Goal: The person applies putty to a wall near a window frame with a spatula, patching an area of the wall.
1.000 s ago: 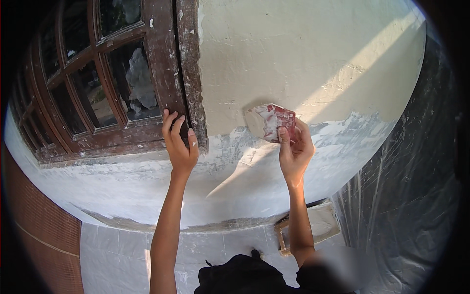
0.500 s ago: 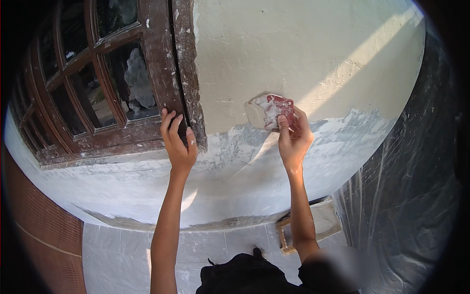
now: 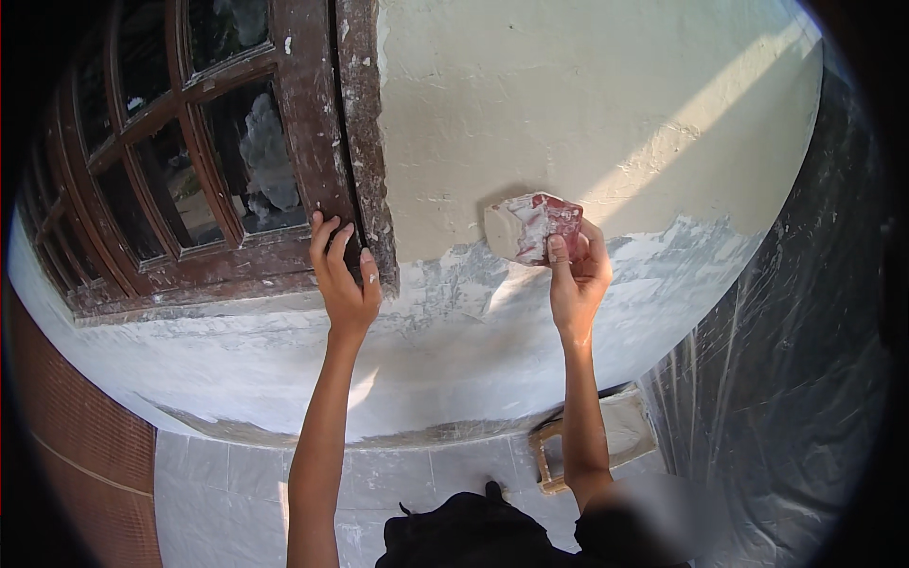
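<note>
My right hand point(image 3: 579, 289) pinches a putty scraper point(image 3: 535, 229) with a red grip part and a broad pale blade, smeared with white putty. The scraper is held near the wall point(image 3: 492, 114), around where its cream upper part meets the patchy white band; I cannot tell whether the blade touches. At the left, my left hand point(image 3: 347, 279) rests with fingers apart on the lower corner of the brown wooden window frame point(image 3: 317, 142). Nothing is held in it. White specks mark its fingers and the wood.
Dark glass panes point(image 3: 251, 156) fill the window. Below the wall lies grey tiled floor point(image 3: 388, 473). A shallow tray with a wooden edge point(image 3: 630, 431) sits by the wall's foot, partly behind my right forearm. Plastic sheeting point(image 3: 786, 407) hangs on the right; a brown woven panel point(image 3: 85, 426) stands left.
My right hand has shifted a little to the right and down with the scraper. My left hand keeps its place on the window frame.
</note>
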### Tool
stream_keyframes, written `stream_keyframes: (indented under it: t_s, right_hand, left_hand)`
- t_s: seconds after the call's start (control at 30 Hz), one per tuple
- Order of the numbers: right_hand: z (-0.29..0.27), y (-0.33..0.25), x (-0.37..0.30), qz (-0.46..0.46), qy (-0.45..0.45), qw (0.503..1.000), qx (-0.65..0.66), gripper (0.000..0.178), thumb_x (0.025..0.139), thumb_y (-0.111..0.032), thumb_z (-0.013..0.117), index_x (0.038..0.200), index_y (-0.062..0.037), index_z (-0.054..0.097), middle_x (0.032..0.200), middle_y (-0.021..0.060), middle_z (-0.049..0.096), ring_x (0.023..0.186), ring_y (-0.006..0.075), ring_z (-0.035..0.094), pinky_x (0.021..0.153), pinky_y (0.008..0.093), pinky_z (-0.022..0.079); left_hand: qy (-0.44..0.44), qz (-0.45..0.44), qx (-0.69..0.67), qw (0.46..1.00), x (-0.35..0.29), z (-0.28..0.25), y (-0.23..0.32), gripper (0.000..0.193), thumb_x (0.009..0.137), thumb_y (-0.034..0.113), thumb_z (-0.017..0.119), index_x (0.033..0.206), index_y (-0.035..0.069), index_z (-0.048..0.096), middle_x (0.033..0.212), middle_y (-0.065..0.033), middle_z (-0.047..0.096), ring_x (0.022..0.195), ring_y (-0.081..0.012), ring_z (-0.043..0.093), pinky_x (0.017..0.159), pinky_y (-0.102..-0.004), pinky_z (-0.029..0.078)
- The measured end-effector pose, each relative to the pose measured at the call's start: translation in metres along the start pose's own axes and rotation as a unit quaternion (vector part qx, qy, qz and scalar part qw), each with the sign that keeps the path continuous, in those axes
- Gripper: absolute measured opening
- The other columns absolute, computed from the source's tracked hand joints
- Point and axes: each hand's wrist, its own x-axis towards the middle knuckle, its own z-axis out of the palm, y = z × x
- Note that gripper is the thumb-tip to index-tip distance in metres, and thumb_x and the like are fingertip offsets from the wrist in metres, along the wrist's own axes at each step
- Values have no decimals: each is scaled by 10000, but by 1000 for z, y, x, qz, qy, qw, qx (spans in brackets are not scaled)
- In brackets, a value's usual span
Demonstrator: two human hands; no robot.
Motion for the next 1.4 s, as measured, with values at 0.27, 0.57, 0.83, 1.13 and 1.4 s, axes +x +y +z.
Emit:
stream_keyframes:
  t_s: [0.27,0.57,0.83,1.13,1.4]
  right_hand:
    - [1,7,-2,62,49,996,-45,280,917,-25,624,1188,29,577,972,122,680,829,113,637,664,248,536]
    - [21,6,-7,46,71,991,-107,264,899,-3,637,1158,35,605,944,93,674,813,124,639,636,235,538]
    - [34,0,-21,43,3,997,-61,267,916,-17,622,1171,58,590,958,90,662,859,133,632,660,234,544]
    - [33,4,-21,-6,0,997,-81,244,897,3,630,1138,41,619,910,115,679,817,121,644,626,258,564]
    - [29,-16,-8,-54,-12,993,-102,247,898,-9,633,1138,46,623,895,108,689,803,125,653,653,258,579]
  left_hand:
    - [-4,-4,1,1000,-2,0,0,342,940,125,487,1250,-15,449,1295,-218,444,1338,-421,351,1075,-515,284]
    - [-3,-4,-6,1000,0,-1,2,345,934,116,493,1250,-14,452,1294,-220,445,1335,-420,356,1075,-517,287]
    - [-2,-2,0,1000,1,-1,1,337,937,121,487,1245,-14,454,1286,-220,448,1333,-422,358,1070,-518,293]
    - [-5,-8,-3,1000,-1,-1,3,331,952,141,484,1244,-12,454,1289,-217,447,1334,-418,357,1071,-515,291]
    - [-10,-12,-5,1000,-1,-2,2,340,924,101,501,1246,-3,465,1308,-213,419,1340,-429,338,1075,-527,305]
